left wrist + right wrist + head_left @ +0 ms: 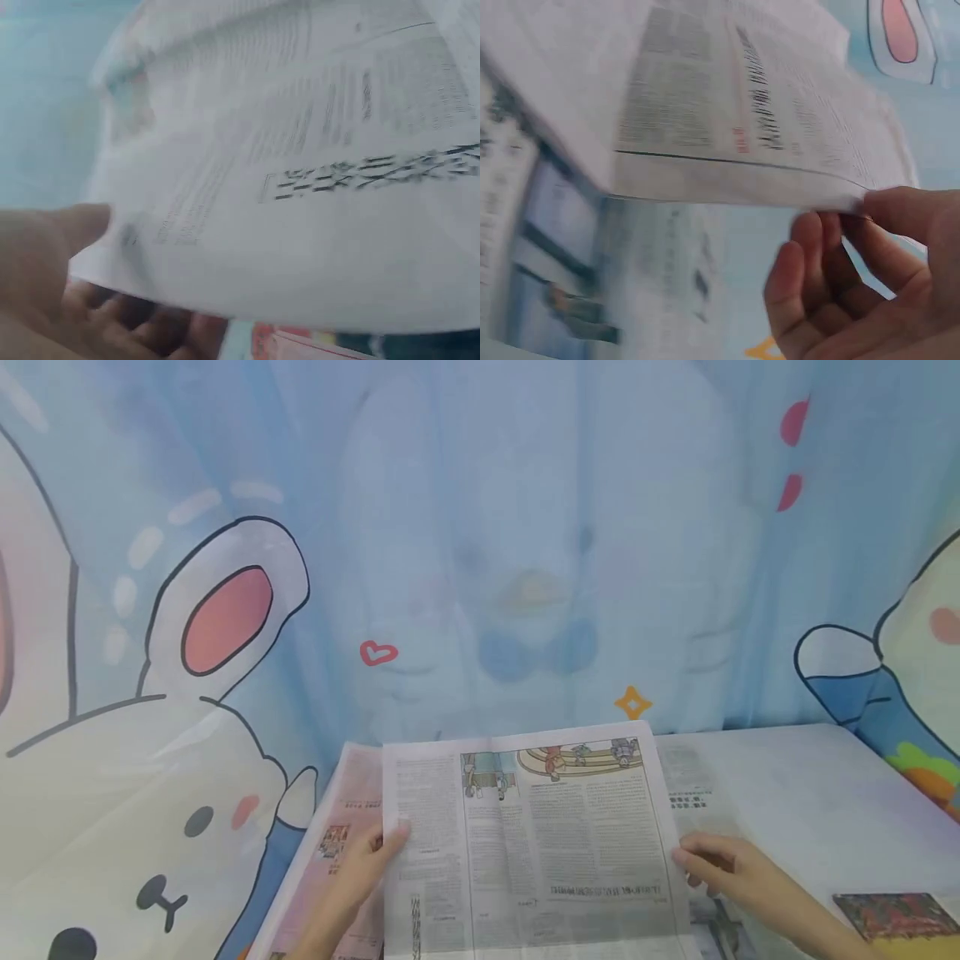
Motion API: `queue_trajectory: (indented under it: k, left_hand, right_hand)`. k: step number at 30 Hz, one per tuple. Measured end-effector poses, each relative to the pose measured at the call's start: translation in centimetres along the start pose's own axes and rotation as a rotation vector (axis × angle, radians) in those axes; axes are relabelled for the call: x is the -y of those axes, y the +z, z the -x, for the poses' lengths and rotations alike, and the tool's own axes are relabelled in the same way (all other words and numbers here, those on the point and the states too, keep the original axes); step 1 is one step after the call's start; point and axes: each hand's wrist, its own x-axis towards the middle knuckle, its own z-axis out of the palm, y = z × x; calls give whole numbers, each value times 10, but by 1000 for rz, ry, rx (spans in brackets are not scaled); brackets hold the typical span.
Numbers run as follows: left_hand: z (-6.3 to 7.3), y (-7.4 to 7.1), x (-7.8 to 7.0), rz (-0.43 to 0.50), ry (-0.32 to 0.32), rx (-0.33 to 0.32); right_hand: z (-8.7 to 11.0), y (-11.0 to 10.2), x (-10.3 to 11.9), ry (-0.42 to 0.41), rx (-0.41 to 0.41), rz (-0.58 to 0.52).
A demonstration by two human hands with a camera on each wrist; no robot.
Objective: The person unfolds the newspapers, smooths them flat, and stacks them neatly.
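Observation:
A newspaper sheet (570, 852) with printed columns and coloured cartoons along its far edge is held up between both hands. At its left edge my left hand (375, 852) grips it, thumb on top; in the left wrist view the fingers (161, 330) curl beneath the paper. My right hand (731, 868) pinches the right edge between thumb and forefinger, while its other fingers (784, 292) bend below the edge, off the paper. Beneath the raised sheet lie more newspapers, a pinkish page (352, 806) on the left and a grey printed page (693, 785) on the right.
A white table surface (787, 785) extends to the right. Near its right front lies a flat red and yellow printed item (900, 918), cut off by the frame. Behind the table hangs a light blue cloth (525, 527) with cartoon rabbits.

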Motion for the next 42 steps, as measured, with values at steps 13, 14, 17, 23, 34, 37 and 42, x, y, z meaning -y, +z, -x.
queue_trajectory:
  k: [13,14,17,23,34,37,42]
  left_hand:
    - [45,-3,35,-83,-192,393]
    - [46,-3,34,-90,-216,400]
    - [45,-4,30,-95,-248,413]
    - [22,-8,29,-210,-59,324]
    - [-19,4,33,-405,-11,61]
    - [-27,7,33,-458,6,-3]
    - [-36,12,39,-551,-23,-101]
  right_hand:
    - [24,36,-54,135,385,-408]
    - [24,35,-52,140,391,-420]
    - [21,33,-46,144,402,-452]
    - [12,29,-40,63,350,-342]
    - [-20,38,-39,101,69,48]
    - [-27,40,-36,180,18,80]
    - [-35,43,-28,279,-29,106]
